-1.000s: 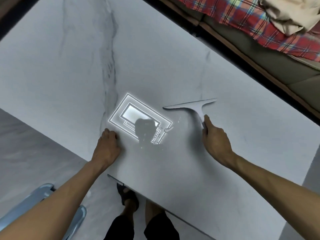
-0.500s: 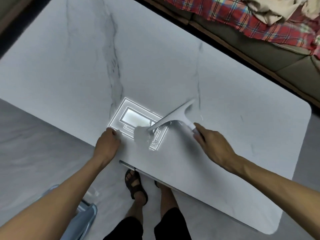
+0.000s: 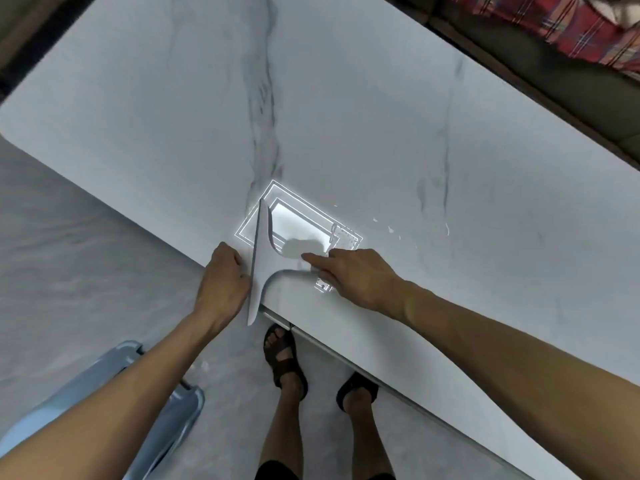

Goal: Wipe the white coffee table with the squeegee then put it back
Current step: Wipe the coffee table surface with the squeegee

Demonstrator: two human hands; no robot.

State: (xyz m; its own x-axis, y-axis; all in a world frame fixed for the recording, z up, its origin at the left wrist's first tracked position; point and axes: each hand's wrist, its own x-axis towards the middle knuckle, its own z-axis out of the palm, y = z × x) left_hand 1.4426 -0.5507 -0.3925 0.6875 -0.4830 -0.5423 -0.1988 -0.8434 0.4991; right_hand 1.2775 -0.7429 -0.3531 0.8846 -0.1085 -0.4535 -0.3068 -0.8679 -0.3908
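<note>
Head view: right hand (image 3: 356, 275) grips squeegee (image 3: 265, 258), handle hidden; left hand (image 3: 223, 282) fingers unclear.

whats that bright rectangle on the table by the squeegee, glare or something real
Head view: glare, likely a ceiling light mirrored in the glossy coffee table, with a dark blob inside it, probably the person's head. Head view: the squeegee in the right hand crosses its left edge.
</note>
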